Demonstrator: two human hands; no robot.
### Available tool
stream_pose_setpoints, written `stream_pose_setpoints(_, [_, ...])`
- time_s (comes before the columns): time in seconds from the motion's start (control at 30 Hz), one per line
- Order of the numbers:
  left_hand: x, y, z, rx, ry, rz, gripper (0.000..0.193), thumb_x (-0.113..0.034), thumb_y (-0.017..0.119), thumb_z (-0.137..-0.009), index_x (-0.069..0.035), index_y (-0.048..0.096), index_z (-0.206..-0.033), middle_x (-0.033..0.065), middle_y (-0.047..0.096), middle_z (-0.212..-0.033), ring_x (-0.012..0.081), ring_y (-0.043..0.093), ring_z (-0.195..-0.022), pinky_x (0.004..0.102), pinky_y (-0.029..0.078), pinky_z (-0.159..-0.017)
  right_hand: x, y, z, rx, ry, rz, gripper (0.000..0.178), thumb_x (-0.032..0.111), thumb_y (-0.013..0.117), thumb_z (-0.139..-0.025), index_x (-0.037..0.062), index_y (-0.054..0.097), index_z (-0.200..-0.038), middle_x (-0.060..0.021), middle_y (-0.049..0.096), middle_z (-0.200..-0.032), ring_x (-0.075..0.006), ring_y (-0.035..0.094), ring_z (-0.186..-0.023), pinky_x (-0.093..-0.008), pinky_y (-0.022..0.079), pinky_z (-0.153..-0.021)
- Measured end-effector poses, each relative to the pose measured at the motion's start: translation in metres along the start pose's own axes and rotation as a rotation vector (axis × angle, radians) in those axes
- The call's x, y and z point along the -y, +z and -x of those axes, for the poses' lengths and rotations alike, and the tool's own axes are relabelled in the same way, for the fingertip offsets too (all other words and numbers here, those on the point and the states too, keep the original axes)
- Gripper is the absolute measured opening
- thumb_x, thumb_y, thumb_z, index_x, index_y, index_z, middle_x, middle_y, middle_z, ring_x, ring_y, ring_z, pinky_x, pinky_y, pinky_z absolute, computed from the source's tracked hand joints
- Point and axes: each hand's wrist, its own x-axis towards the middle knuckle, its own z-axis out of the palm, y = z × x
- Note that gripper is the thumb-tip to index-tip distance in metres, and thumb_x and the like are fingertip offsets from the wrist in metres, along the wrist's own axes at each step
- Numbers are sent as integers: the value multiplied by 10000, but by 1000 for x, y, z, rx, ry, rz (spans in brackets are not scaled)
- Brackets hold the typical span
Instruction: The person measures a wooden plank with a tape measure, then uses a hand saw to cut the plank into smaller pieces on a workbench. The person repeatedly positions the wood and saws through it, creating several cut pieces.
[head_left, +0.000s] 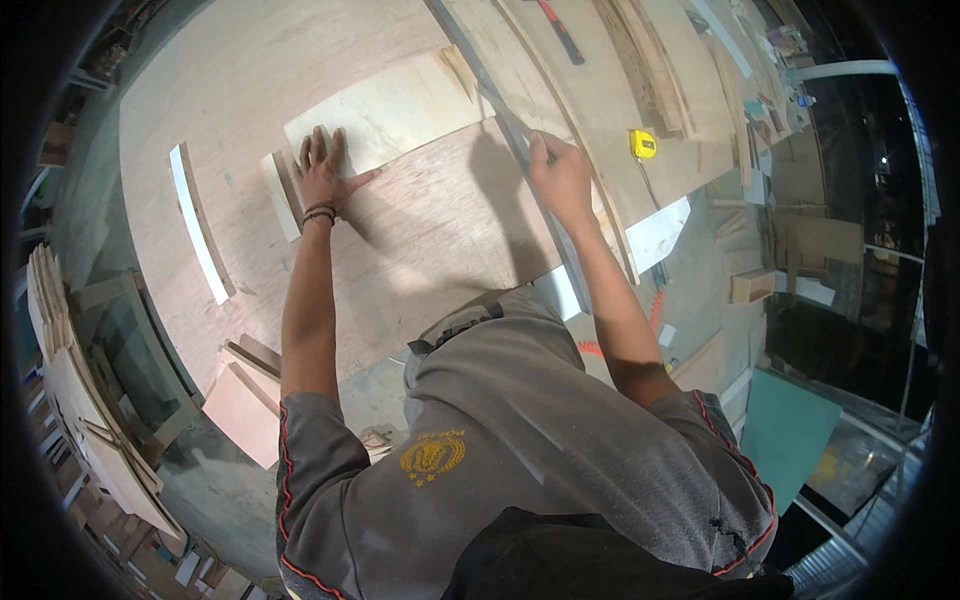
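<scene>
My left hand [325, 178] lies with fingers spread on the left end of a pale wooden board [385, 108], its thumb pointing right. The board rests on a large plywood sheet [420, 235]. My right hand [561, 180] is closed beyond the board's right end, over a long dark straight strip [553, 232]. Whatever its fingers grip, if anything, is hidden. Just left of my left hand lies a short pale wood strip [281, 197]. A longer white strip [198, 225] sits farther left on the sheet.
A yellow tape measure [643, 144] and a red-and-black handled tool [561, 32] lie at the right among long timber strips [640, 65]. Smaller panels [243, 398] stick out near my left elbow. Stacked boards [90, 420] stand at the far left, and a green panel [790, 430] at lower right.
</scene>
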Motion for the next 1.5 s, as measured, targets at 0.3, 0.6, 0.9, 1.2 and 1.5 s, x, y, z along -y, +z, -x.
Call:
stream_pose_setpoints(0.3, [4, -4, -26, 37, -53, -11, 1165, -829, 771, -641, -317, 388, -1615, 81, 280, -1715, 330, 225, -1579, 541, 272, -1261, 7, 14, -24, -15, -37, 6, 366, 345, 546, -1008, 88, 781, -1121, -286, 728, -896, -483, 704, -911, -534, 547, -832])
stream_pose_setpoints(0.6, [28, 3, -42, 8, -47, 40, 1198, -912, 721, -596, -349, 393, -1601, 47, 281, -1715, 284, 243, -1578, 610, 242, -1266, 40, 33, -92, 68, -67, 54, 367, 339, 545, -994, 61, 777, -1053, -295, 720, -879, -505, 691, -918, -559, 538, -856])
stream_pose_setpoints(0.9, [49, 2, -22, 40, -74, 36, 1196, -884, 748, -599, -368, 372, -1610, 13, 276, -1719, 260, 211, -1591, 583, 189, -1303, 75, 71, -183, 158, -150, 57, 373, 332, 544, -961, 60, 784, -1048, -299, 727, -942, -489, 698, -965, -545, 547, -891])
stream_pose_setpoints(1.2, [54, -6, 45, 42, -71, 18, 1209, -910, 703, -620, -300, 389, -1615, 81, 276, -1715, 317, 221, -1584, 568, 116, -1316, 130, 140, -172, 162, -352, -57, 344, 337, 564, -947, 95, 793, -1035, -237, 730, -866, -429, 705, -834, -482, 553, -806])
stream_pose_setpoints(1.5, [37, -21, 160, -32, -62, 141, 1121, -776, 783, -663, -199, 483, -1575, 140, 355, -1677, 389, 287, -1546, 557, 233, -1267, 156, 99, -40, 553, -302, -170, 367, 332, 573, -997, 72, 783, -1150, -244, 752, -1007, -431, 726, -953, -475, 573, -880])
